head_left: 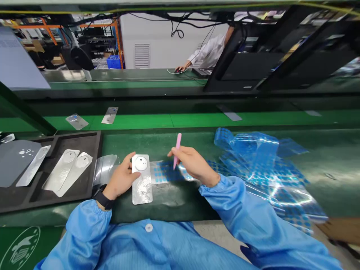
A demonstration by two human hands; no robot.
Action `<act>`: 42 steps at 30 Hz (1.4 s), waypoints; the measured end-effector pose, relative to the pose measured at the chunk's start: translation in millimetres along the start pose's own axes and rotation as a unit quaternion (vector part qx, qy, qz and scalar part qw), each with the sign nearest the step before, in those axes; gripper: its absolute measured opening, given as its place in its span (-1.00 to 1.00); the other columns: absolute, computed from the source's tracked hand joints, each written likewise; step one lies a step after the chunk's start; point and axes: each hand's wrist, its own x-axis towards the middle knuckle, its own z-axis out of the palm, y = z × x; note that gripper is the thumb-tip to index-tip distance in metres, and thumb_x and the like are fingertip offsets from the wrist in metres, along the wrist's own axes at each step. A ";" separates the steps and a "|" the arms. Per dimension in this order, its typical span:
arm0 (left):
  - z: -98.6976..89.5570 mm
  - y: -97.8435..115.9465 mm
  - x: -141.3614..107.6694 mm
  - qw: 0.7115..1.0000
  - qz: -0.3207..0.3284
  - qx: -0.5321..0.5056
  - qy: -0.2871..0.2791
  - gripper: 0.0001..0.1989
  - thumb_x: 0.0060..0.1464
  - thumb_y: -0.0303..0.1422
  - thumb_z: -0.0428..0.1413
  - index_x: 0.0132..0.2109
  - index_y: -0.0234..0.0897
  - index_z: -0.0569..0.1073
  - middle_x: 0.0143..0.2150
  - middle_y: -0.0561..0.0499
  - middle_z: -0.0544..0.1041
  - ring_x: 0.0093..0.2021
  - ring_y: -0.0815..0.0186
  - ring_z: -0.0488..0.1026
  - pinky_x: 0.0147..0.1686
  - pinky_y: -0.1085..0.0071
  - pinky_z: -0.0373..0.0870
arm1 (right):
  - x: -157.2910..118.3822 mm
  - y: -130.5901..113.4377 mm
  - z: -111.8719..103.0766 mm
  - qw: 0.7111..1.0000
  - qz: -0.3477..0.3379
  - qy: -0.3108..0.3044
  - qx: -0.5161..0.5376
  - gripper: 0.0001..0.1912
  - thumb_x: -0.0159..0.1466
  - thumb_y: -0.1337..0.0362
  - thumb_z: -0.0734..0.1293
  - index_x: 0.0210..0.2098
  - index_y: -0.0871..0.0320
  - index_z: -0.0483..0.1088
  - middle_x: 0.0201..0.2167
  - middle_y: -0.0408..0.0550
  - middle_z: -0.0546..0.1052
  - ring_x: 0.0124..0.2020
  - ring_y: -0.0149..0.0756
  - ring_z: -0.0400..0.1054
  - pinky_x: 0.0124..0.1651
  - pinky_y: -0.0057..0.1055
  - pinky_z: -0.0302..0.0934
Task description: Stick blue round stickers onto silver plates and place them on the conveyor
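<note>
My left hand (pixel 122 176) grips the left edge of a silver phone back panel (pixel 142 189), thumb on its face. The panel has a round white camera area with a small dark dot near its top. My right hand (pixel 194 161) is closed around a pink pen-shaped tool (pixel 178 150), its pointed end down. That tip is over a clear strip of blue round stickers (pixel 165 173), just right of the panel; I cannot tell whether it touches. Part of the strip is hidden under my right hand.
At left, a black tray (pixel 97 150) holds several silver panels (pixel 63 170). Clear film pieces (pixel 105 167) lie beside it. Crumpled blue sticker sheets (pixel 258 157) spread at right. More panels (pixel 110 115) lie on the green belt (pixel 146 121). Beyond, another person's hand (pixel 184 66) rests on a mouse.
</note>
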 end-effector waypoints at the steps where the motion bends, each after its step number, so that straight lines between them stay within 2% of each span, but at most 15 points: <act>1: 1.0 -1.0 -0.1 1.000 -0.001 0.029 -0.002 -0.27 -0.07 -0.46 0.12 0.26 -0.21 0.08 -0.21 0.05 0.49 -0.32 0.32 0.52 -0.25 0.34 0.43 | 2.5 1.8 3.1 0.999 0.015 -0.031 -0.020 -0.67 0.17 0.04 0.31 -0.47 0.19 0.48 -0.66 -0.15 0.41 -0.62 -0.43 0.23 -0.55 -0.48 0.14; 4: 4.4 -0.4 0.6 0.995 0.002 0.103 -0.001 -0.30 -0.12 -0.50 0.15 0.20 -0.24 0.14 -0.20 0.03 0.50 -0.33 0.31 0.50 -0.28 0.34 0.43 | 8.9 8.5 18.6 0.991 0.064 -0.117 -0.025 -0.75 0.21 0.16 0.34 -0.47 0.21 0.44 -0.64 -0.15 0.46 -0.64 -0.46 0.29 -0.55 -0.51 0.23; 6: 5.6 3.0 0.5 0.987 0.005 0.163 0.001 -0.34 -0.15 -0.52 0.18 0.14 -0.27 0.19 -0.18 0.01 0.49 -0.28 0.28 0.50 -0.24 0.32 0.43 | 13.8 13.8 27.5 0.986 0.082 -0.146 -0.017 -0.82 0.22 0.28 0.35 -0.48 0.22 0.41 -0.61 -0.14 0.49 -0.62 -0.47 0.35 -0.51 -0.52 0.30; 11: 6.1 13.2 -1.2 0.947 0.026 0.317 0.036 -0.43 -0.22 -0.51 0.24 0.01 -0.30 0.29 -0.02 -0.10 0.39 -0.03 0.14 0.43 -0.02 0.20 0.38 | 22.5 25.2 34.6 0.988 0.096 -0.121 -0.013 -0.87 0.23 0.39 0.34 -0.45 0.21 0.35 -0.61 -0.15 0.51 -0.64 -0.47 0.39 -0.54 -0.56 0.33; 14: 5.7 15.9 -0.6 0.935 0.029 0.354 0.015 -0.46 -0.22 -0.50 0.25 -0.02 -0.29 0.32 0.03 -0.11 0.35 0.00 0.14 0.42 0.04 0.19 0.36 | 21.8 27.1 33.8 0.989 0.093 -0.110 -0.027 -0.88 0.25 0.39 0.33 -0.43 0.20 0.35 -0.61 -0.14 0.52 -0.64 -0.48 0.39 -0.55 -0.58 0.32; 18: 4.1 13.2 1.6 0.919 0.069 0.387 -0.024 -0.55 -0.16 -0.50 0.22 -0.05 -0.28 0.35 0.02 -0.11 0.37 0.07 0.10 0.37 0.08 0.17 0.33 | 20.2 24.9 33.5 0.987 0.090 -0.115 -0.062 -0.86 0.27 0.39 0.31 -0.43 0.21 0.37 -0.60 -0.13 0.53 -0.63 -0.49 0.40 -0.54 -0.59 0.31; 23: 3.4 3.1 3.5 0.904 0.121 0.410 -0.024 -0.56 -0.13 -0.37 0.27 -0.05 -0.25 0.37 0.02 -0.08 0.40 0.02 0.08 0.37 0.05 0.13 0.34 | 21.4 22.6 33.9 0.986 0.099 -0.118 -0.061 -0.86 0.26 0.38 0.32 -0.45 0.20 0.37 -0.58 -0.12 0.55 -0.64 -0.50 0.38 -0.55 -0.59 0.30; 29: 4.4 2.1 2.0 0.902 0.111 0.417 -0.027 -0.49 -0.14 -0.35 0.32 -0.01 -0.28 0.39 0.04 -0.10 0.41 0.01 0.08 0.36 0.05 0.13 0.32 | 21.6 24.4 34.3 0.986 0.106 -0.115 -0.058 -0.86 0.27 0.37 0.31 -0.45 0.21 0.38 -0.57 -0.11 0.55 -0.64 -0.49 0.38 -0.54 -0.58 0.31; 35: 5.5 -2.0 1.0 0.900 0.130 0.415 -0.015 -0.51 -0.10 -0.32 0.31 0.02 -0.26 0.43 0.02 -0.08 0.43 -0.02 0.10 0.36 0.03 0.15 0.32 | 21.3 25.3 35.7 0.986 0.111 -0.111 -0.057 -0.82 0.22 0.29 0.36 -0.49 0.20 0.38 -0.62 -0.14 0.51 -0.65 -0.49 0.36 -0.55 -0.57 0.28; 42: 6.9 -5.5 0.6 0.895 0.135 0.426 -0.012 -0.49 -0.08 -0.28 0.30 0.05 -0.25 0.43 0.03 -0.10 0.43 -0.02 0.09 0.36 0.03 0.15 0.31 | 18.3 18.1 35.8 0.985 0.121 -0.124 0.027 -0.68 0.17 0.11 0.40 -0.56 0.20 0.36 -0.69 -0.14 0.47 -0.67 -0.48 0.34 -0.57 -0.55 0.27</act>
